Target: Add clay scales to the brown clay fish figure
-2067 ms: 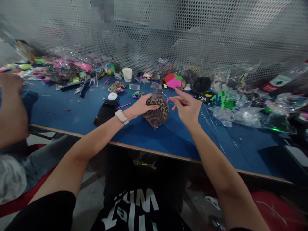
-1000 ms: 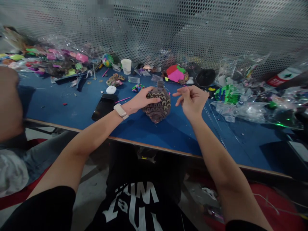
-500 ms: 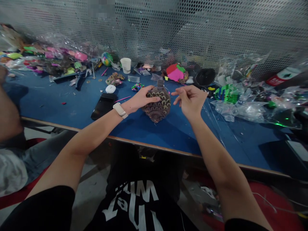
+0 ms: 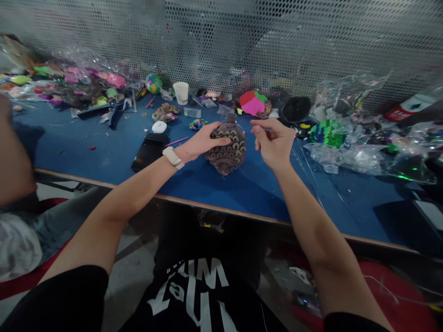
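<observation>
My left hand, with a pale watch band at its wrist, grips a round brown clay model from its left side. The thumb lies across the model's front and the fingers reach behind its upper left. Rows of curled, scale-like pieces cover the model, some olive and some brown, and a short stub rises from its top. Just right of it, apart from the model, my right hand is raised with thumb and index finger close together and the others curled. Anything between those fingertips is too small to make out.
On the blue table, a black flat case, a white oval case and a purple stick lie left. Behind stand a paper cup and coloured clay. Plastic bags lie right. Another person's arm is at left.
My right hand's fingers have curled in, and the thumb and index finger have come closer together. The left hand and the clay model have hardly moved.
</observation>
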Available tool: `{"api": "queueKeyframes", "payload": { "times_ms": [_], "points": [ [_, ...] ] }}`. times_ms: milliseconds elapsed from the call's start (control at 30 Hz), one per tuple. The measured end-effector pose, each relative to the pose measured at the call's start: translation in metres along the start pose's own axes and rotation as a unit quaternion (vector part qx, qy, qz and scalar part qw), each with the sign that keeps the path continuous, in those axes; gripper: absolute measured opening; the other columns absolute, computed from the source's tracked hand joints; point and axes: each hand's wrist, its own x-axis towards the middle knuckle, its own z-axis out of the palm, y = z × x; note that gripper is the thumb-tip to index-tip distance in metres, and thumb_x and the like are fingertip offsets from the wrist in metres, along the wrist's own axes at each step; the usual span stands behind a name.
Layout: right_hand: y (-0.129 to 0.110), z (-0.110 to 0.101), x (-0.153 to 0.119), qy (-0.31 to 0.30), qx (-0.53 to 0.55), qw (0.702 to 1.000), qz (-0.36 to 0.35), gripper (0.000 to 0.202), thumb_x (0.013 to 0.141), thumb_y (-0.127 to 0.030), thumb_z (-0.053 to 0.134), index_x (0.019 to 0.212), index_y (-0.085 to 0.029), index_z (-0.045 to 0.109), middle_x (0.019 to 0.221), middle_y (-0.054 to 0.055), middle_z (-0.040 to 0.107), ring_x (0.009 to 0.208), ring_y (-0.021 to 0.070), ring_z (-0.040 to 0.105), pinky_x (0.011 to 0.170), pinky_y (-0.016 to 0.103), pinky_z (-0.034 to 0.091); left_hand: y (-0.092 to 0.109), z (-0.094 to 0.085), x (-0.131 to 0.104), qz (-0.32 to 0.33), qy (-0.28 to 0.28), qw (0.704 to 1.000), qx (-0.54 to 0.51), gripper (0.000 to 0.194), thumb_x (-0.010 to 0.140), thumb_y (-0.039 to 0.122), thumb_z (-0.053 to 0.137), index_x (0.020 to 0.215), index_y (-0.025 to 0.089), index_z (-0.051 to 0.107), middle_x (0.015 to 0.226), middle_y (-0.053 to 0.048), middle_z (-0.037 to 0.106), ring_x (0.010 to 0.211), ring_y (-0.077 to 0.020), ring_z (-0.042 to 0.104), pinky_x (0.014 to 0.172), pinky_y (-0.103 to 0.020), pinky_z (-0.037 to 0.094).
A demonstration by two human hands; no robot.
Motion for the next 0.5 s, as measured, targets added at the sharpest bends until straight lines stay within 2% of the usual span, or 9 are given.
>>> {"api": "queueKeyframes", "payload": {
  "times_ms": [233, 500],
  "points": [
    [-0.005, -0.001, -0.001, -0.031, -0.001, 0.999, -0.016, 0.038, 0.097, -0.069, 0.085, 0.117, -0.037, 0.091, 0.105, 0.003, 0.083, 0.052, 0.0113, 0.062, 0.047, 0.034, 0.055, 0.001, 0.001, 0.000, 0.002, -0.005, 1.000, -0.009, 0.058, 0.090, 0.055, 0.087, 0.134, 0.021, 0.070, 0.150, -0.015, 0.075, 0.141, -0.0366, 0.071, 0.122, -0.054, 0.060],
    [-0.012, -0.001, -0.005, -0.041, -0.019, 0.998, -0.032, 0.032, 0.105, -0.061, 0.077, 0.106, -0.030, 0.085, 0.090, 0.002, 0.085, 0.050, 0.0123, 0.065, 0.049, 0.032, 0.055, 0.005, 0.001, -0.003, -0.011, 0.002, 1.000, 0.001, 0.052, 0.096, 0.055, 0.081, 0.134, 0.022, 0.071, 0.150, -0.014, 0.074, 0.141, -0.0364, 0.071, 0.119, -0.054, 0.062]
  ]
}}
